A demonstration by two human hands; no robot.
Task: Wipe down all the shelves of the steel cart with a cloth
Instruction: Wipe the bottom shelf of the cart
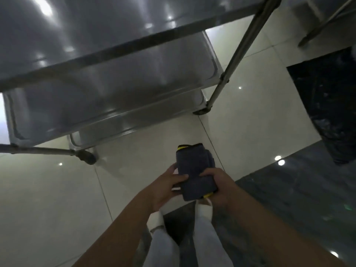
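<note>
**Cloth in hands, cart not yet touched**

Both hands held the cloth (194, 174) clear of the cart (119, 74), over the floor (50, 199) and just above the person's feet. The left hand (165, 186) gripped the cloth's left edge, thumb laid across the top of it and fingers underneath. The right hand (216, 186) clasped the right edge and near corner, fingers curled around the fabric. The cloth was dark blue with a yellow trim, folded into a thick pad; its far end reached forward from the hands toward the cart.

The cart stood ahead of the hands and to their left, well apart from the cloth. Three steel shelves showed, stacked one below the other: the top shelf (92, 22) farthest from the hands, the middle shelf (115, 87) below it, and the bottom shelf (134, 120) nearest the floor and closest to the hands. One leg (237, 60) rose ahead and to the right of the hands, and a caster (86, 157) sat to their left.

As for progress, nothing in the view settled how many shelves had been wiped. The steel threw back ceiling lights on every level, and no streaks, damp patches or dirt could be made out through the blur. Judging from the cloth being held off the cart and folded between both hands, this looked like a pause to fold or refold the pad, either before the first shelf or between shelves. No shelf was in contact with the cloth, so any wiping left was yet to start from here.
</note>
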